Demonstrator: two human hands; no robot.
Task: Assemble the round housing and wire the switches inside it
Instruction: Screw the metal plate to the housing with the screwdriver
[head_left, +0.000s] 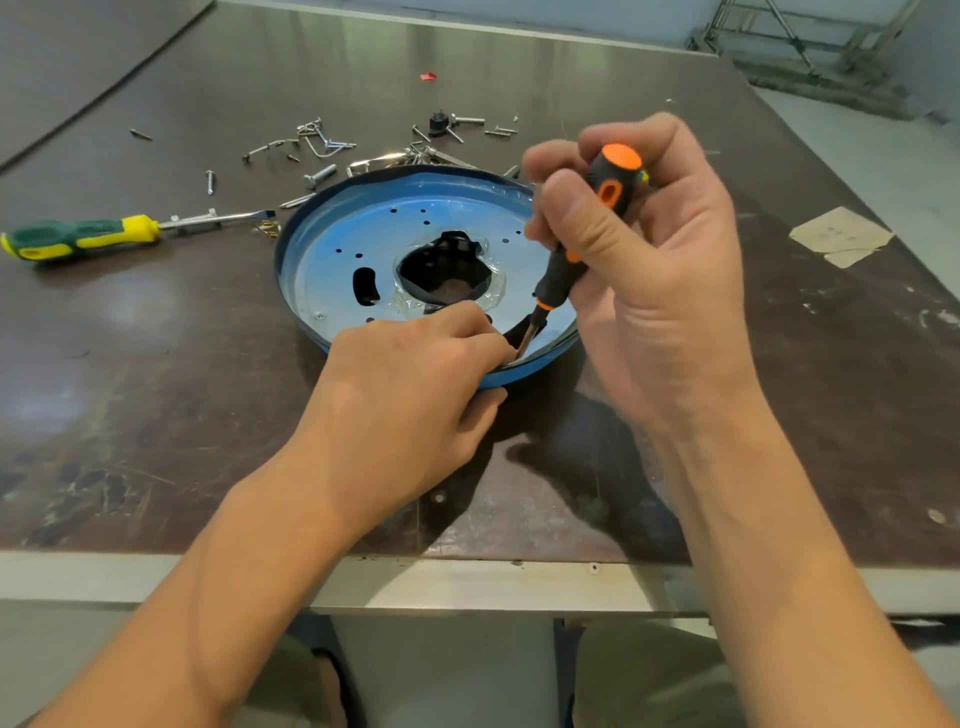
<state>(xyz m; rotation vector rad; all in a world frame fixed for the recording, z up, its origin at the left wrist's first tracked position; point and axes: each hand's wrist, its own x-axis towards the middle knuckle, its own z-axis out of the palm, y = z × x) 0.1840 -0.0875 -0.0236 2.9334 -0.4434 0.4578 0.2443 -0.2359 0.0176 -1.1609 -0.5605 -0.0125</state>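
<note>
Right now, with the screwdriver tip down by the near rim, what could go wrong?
1. The orange-and-black screwdriver in the right hand has its tip right beside the fingers of the left hand at the near rim of the blue round metal housing; a slip could jab them.
2. Only that hand steadies the housing; hard pressure might slide it into the loose metal screws behind.

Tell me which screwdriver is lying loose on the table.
The green-and-yellow screwdriver, flat left of the blue housing; the orange-and-black screwdriver is gripped by the right hand.
</note>
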